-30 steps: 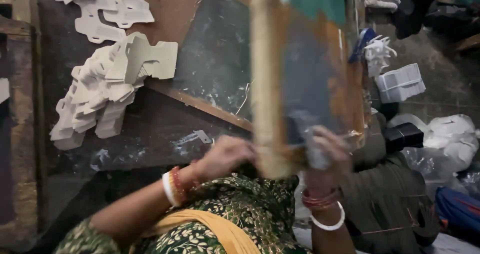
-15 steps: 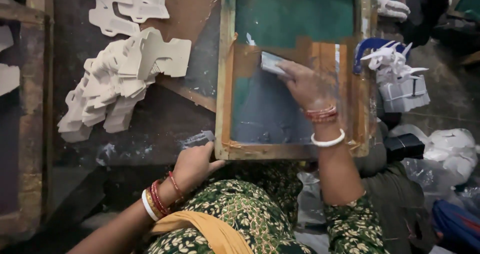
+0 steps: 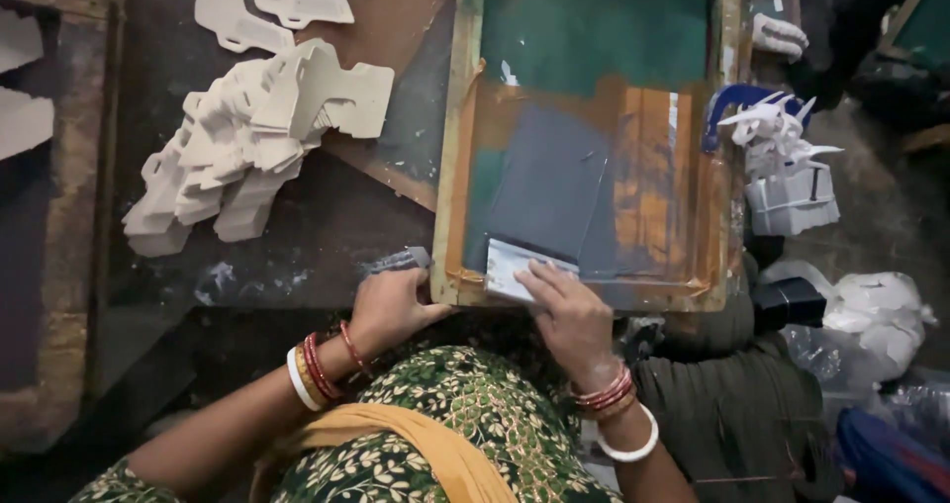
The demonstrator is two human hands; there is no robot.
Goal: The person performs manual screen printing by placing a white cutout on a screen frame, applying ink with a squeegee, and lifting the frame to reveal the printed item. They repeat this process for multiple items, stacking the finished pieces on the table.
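The wooden screen-printing frame (image 3: 592, 137) lies flat on the dark worktable (image 3: 307, 236), its mesh masked with orange tape around a grey print area. The right hand (image 3: 569, 315) is closed, fingers curled over the white squeegee (image 3: 515, 266), which is pressed onto the mesh at the frame's near edge. The left hand (image 3: 391, 310) grips the frame's near left corner, fingers bent around the wood. A fanned stack of white die-cut cards (image 3: 247, 142) rests on the table, left of the frame and apart from it.
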